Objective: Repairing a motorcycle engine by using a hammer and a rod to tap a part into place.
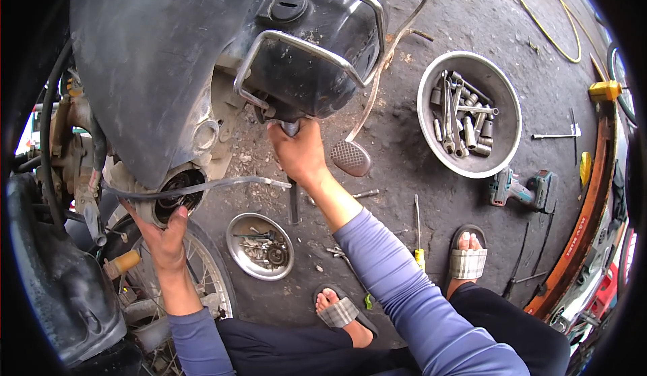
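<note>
My left hand point(165, 238) is closed on the rim of a round metal housing point(146, 210) on the motorbike, the thumb at its dark opening and the other fingers partly hidden behind. A grey hose point(222, 185) crosses in front of that opening. Under a black tank point(296, 72) with bent metal rails point(303, 41), my right hand point(301, 152) makes a fist round a metal tool, likely a socket wrench point(290, 128). Its round end shows above the fist; most of it is hidden. A flat dark bar point(294, 204) shows below the fist; I cannot tell whether they join.
A large metal bowl point(426, 130) with wrenches and sockets sits to the right, near a cordless power tool point(522, 188). A small metal bowl point(234, 263) of parts lies between my arms. A pedal point(351, 158), a yellow-handled screwdriver point(419, 256) and a spoked wheel point(202, 258) are close by.
</note>
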Tool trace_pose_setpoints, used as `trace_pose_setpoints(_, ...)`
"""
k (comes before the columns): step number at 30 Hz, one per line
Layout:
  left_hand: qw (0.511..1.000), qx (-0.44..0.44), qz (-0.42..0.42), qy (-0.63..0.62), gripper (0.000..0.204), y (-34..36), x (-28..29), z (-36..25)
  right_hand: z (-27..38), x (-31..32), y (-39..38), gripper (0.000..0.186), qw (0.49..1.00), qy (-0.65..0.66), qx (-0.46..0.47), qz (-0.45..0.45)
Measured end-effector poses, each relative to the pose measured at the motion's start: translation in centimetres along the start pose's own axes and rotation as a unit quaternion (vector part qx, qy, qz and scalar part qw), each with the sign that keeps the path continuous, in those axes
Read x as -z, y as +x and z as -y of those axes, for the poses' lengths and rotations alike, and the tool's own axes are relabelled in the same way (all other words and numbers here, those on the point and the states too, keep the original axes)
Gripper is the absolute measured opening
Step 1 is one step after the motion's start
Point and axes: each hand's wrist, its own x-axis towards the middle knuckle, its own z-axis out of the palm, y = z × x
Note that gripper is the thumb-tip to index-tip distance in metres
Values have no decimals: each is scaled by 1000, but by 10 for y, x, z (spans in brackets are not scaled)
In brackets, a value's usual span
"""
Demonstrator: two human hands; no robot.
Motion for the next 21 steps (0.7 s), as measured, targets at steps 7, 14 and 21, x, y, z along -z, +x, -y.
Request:
trace_pose_setpoints(7,1000,0,8,-10,77,2,5,-1,6,-6,-12,20,996,-70,-58,7)
trace_pose_setpoints(14,1000,-15,7,12,76,2,0,0,10,1,-43,20,990,-21,-139,-18)
trace_pose_setpoints(21,1000,-19,-6,12,80,2,0,-1,15,-31,-85,16,995,-63,-24,-72)
